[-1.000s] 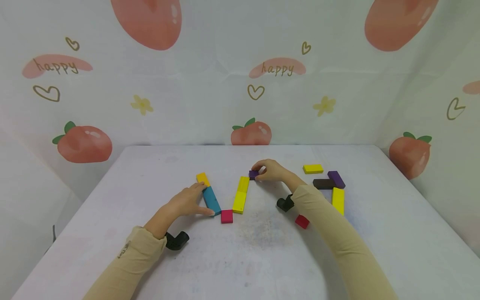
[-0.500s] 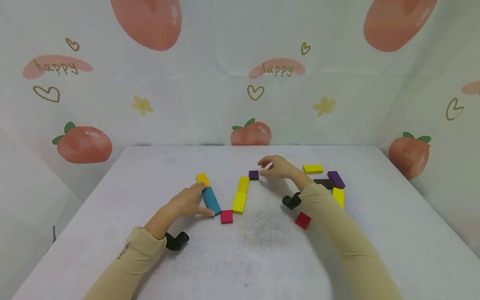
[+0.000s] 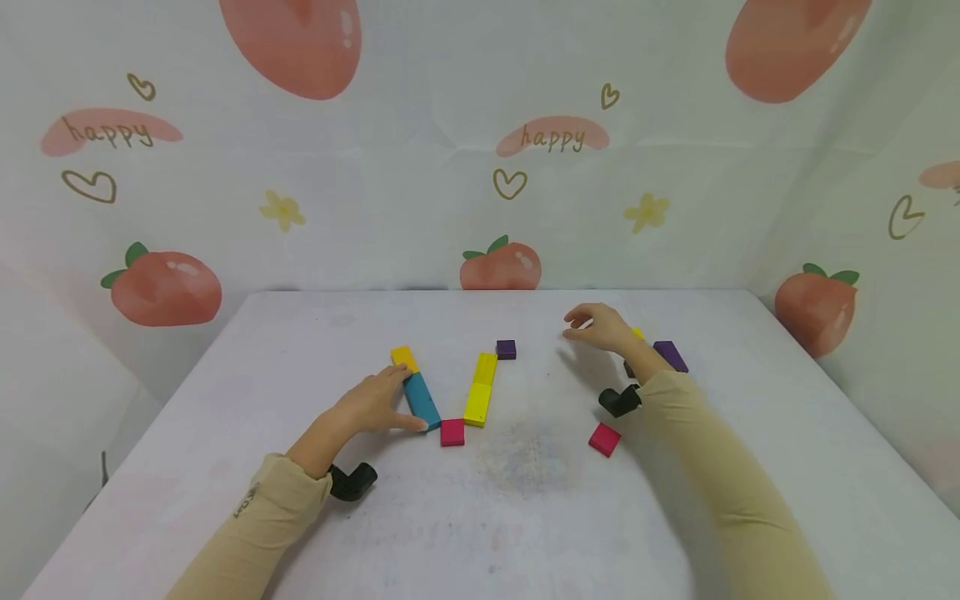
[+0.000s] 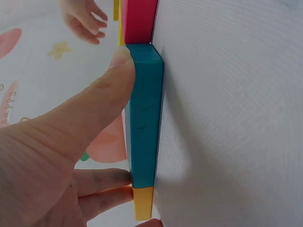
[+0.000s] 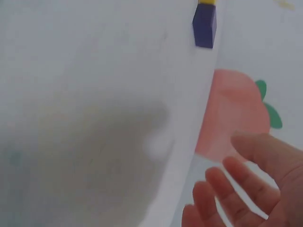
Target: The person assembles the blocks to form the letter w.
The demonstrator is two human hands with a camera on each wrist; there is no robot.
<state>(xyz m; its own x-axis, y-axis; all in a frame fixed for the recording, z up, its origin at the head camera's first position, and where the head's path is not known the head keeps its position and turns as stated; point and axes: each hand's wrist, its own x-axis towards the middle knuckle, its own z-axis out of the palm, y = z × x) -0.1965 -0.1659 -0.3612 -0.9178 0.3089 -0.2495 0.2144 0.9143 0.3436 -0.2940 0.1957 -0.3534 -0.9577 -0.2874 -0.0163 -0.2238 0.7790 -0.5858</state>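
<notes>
Head view: on the desk (image 3: 420, 542), the left hand (image 3: 372, 403) spreads its thumb and fingers along the blue block (image 3: 422, 402); the orange block (image 3: 405, 358) adjoins it at eleven o'clock, the square red block (image 3: 452, 432) at four. The right hand (image 3: 602, 328) hovers, holding nothing, between two and three o'clock from the small purple block (image 3: 506, 349).

Left wrist view: thumb and fingertips touch the blue block, the square red block at its twelve o'clock.

Right wrist view: thumb and fingers are apart, the small purple block toward twelve o'clock.
</notes>
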